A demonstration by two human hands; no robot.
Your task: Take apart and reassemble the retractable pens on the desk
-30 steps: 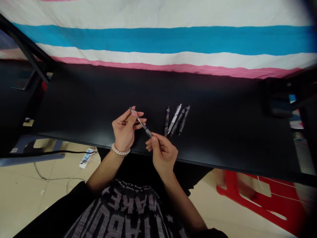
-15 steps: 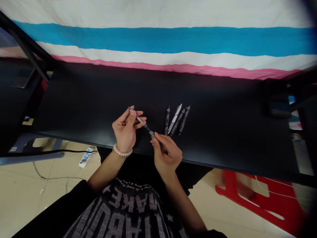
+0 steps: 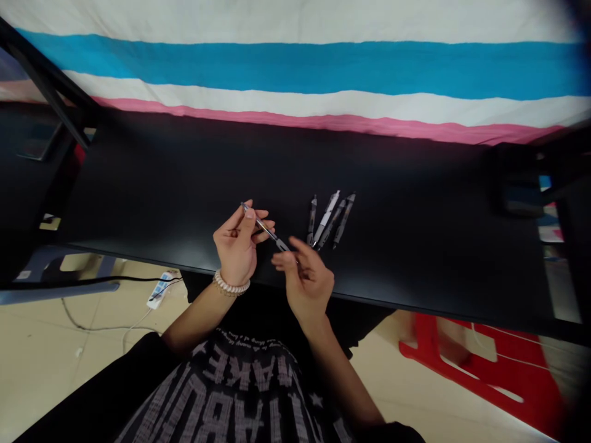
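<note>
The black table (image 3: 184,178) supports four pens (image 3: 329,218), right of centre. The left hand (image 3: 237,246) grips the held pen (image 3: 264,227) — thumb against fingers, above the front edge. The right hand (image 3: 307,280) has fingers slightly parted — blurred — at its grey end; contact is indeterminate.

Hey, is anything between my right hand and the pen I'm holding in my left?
Nothing visible: the right hand's blurred fingers are right at the pen's lower end. The four loose pens lie aside.

Black desk (image 3: 184,160), striped curtain (image 3: 295,67) behind, beige tiled floor (image 3: 41,357), red plastic stool (image 3: 498,369) below
</note>
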